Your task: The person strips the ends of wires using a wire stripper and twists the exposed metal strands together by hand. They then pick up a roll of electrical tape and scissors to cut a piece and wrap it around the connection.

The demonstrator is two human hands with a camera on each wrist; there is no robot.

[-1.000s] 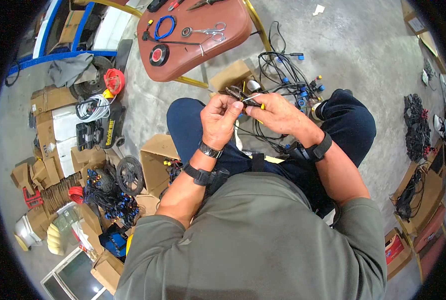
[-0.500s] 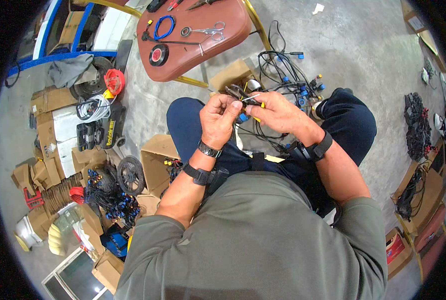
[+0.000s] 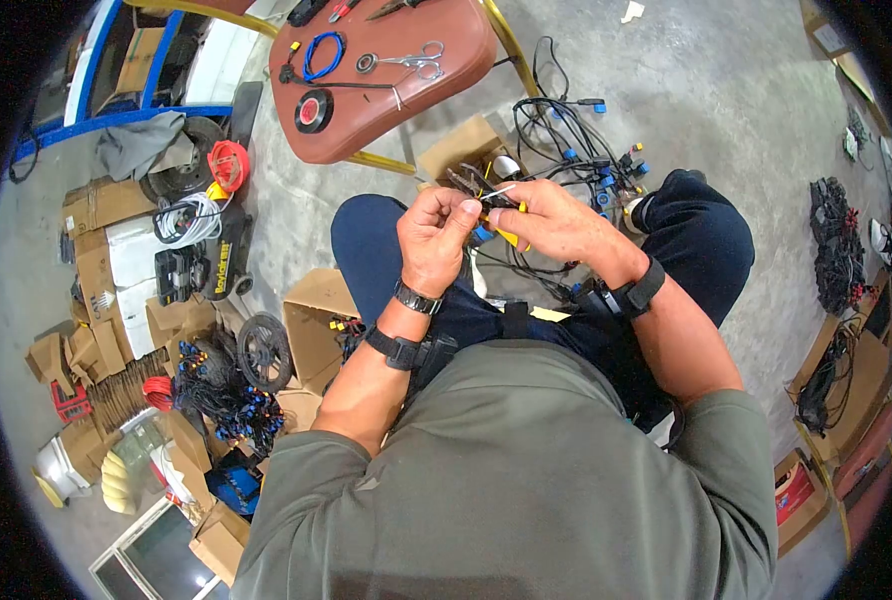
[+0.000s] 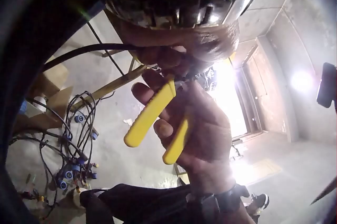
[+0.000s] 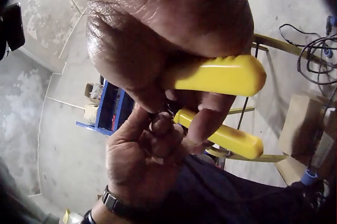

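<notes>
- The cable bundle (image 3: 558, 150) with its blue plugs (image 3: 602, 183) lies on the floor (image 3: 726, 90) in front of me, and strands run up toward my hands. It is light, limp and tangly. I judge it will drag rather than resist, and a hard pull would likely snag a plug.
- My right hand (image 3: 558, 226) holds the pliers (image 4: 151, 112) above my thighs, fingers curled round both yellow handles. They are stiff and fairly solid for their size. The plastic sleeves look smooth, so I think the best hold is well back on the handles for leverage, away from the metal nose.
- My left hand (image 3: 434, 238) meets the right one at the nose of the pliers, thumb and forefinger pinched together, the other fingers curled in.
- The wire end (image 3: 499, 192) sits in that pinch, pale and thin. It looks springy and slick, so I would hold it close to the tip or it will bend away. I cannot tell whether the nose already bites it.
</notes>
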